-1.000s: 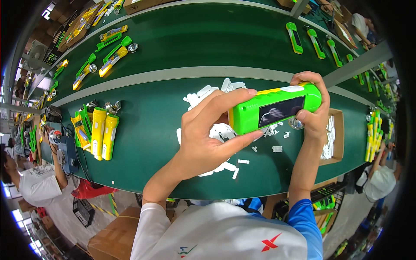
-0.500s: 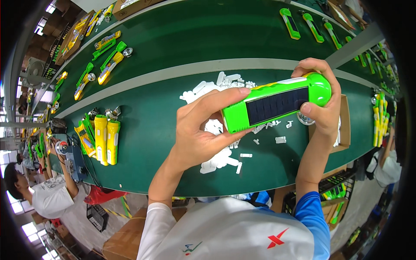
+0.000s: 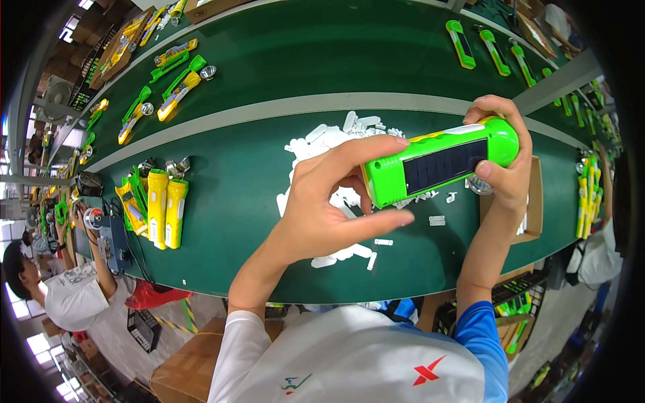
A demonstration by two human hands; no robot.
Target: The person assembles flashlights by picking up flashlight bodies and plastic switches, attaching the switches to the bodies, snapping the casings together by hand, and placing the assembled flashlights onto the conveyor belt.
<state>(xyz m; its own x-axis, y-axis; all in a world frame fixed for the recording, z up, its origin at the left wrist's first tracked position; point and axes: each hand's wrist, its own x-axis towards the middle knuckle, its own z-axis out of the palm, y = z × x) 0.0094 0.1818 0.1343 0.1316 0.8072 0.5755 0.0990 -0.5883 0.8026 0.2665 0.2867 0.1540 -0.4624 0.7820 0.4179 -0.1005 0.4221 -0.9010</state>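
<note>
My right hand (image 3: 512,178) grips a green and yellow flashlight (image 3: 440,168) by its rounded green end, thumb on the front and fingers over the top. A dark solar panel on the flashlight faces up at me. My left hand (image 3: 322,198) is at the squared end, fingers apart. Its index fingertip is at the upper corner, and its thumb stands off below the body. Beneath my hands a pile of small white plastic parts (image 3: 316,144) lies on the green table (image 3: 228,201). A round shiny piece (image 3: 478,185) shows partly behind my right thumb.
Yellow flashlight bodies (image 3: 156,208) stand at the left beside loose green shells. An open cardboard box (image 3: 534,201) sits at the right. Beyond a grey rail (image 3: 269,106), more flashlights (image 3: 460,43) lie on another green surface. A person (image 3: 74,292) works at the far left.
My left thumb has come away from the flashlight's lower edge and the left fingers have spread. The flashlight, still in my right hand, has shifted slightly right in view.
</note>
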